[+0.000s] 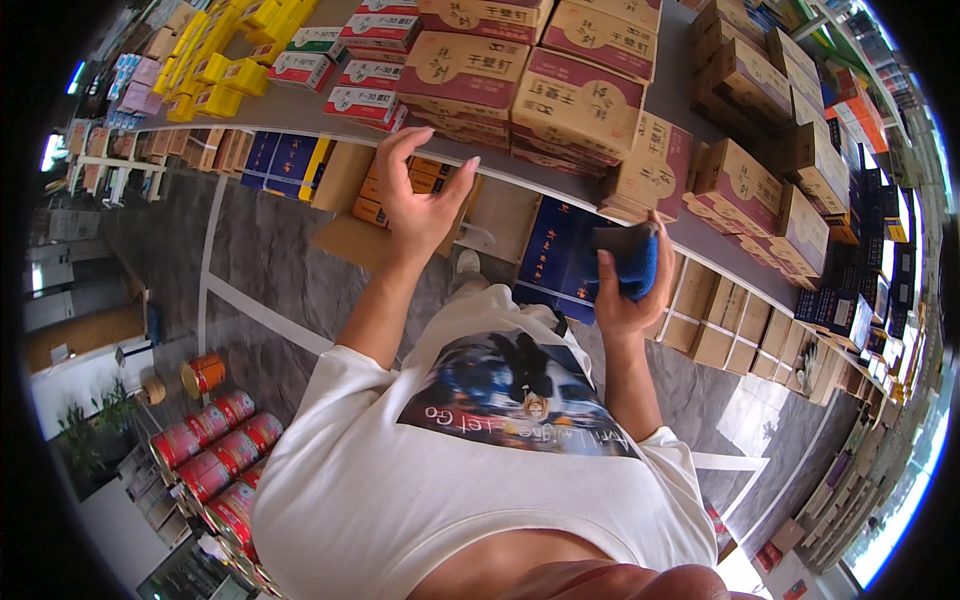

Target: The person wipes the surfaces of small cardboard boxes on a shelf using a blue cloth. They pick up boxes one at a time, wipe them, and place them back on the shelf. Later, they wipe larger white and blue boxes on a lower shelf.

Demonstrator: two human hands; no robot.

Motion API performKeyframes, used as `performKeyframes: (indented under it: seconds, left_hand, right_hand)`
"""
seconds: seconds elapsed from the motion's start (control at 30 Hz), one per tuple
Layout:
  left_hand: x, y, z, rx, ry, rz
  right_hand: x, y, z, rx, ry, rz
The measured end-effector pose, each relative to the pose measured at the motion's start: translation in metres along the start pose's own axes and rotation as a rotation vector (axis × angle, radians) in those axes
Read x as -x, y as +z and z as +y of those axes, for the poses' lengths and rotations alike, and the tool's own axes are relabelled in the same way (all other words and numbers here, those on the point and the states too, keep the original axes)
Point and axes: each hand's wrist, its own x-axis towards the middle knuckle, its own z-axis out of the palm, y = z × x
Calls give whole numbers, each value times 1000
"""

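Observation:
My left hand (427,191) is raised at the shelf's front edge, with fingers curved and apart and nothing between them. In my right hand (634,300) is a blue and dark grey cloth or sponge (636,259), gripped between thumb and fingers. It is just in front of a tan and maroon carton (651,169) at the shelf edge. Stacked tan and maroon cartons (577,97) stand beyond and between my hands. Small red and white boxes (364,101) are piled beyond my left hand.
The grey shelf (679,232) also bears yellow boxes (225,71) at the left and more cartons (739,180) at the right. Below it are an opened cardboard box (349,240), blue cartons (551,259) and strapped brown cartons (720,315). Red tins (217,442) stand at the lower left.

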Motion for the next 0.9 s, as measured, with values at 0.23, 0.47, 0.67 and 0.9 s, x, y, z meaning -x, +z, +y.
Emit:
performKeyframes:
  seconds: [0.23,0.47,0.67,0.9]
  left_hand:
    - [-25,-24,-44,102,109,-105]
    - [-63,-23,-97,293,4,-262]
    - [-88,4,-119,383,-99,-481]
    - [-84,15,-119,570,-229,-486]
  right_hand:
    - [-6,88,-33,-127,72,-42]
    - [11,132,-44,-127,251,12]
    - [14,141,-55,-123,290,74]
    - [19,135,-53,-115,309,110]
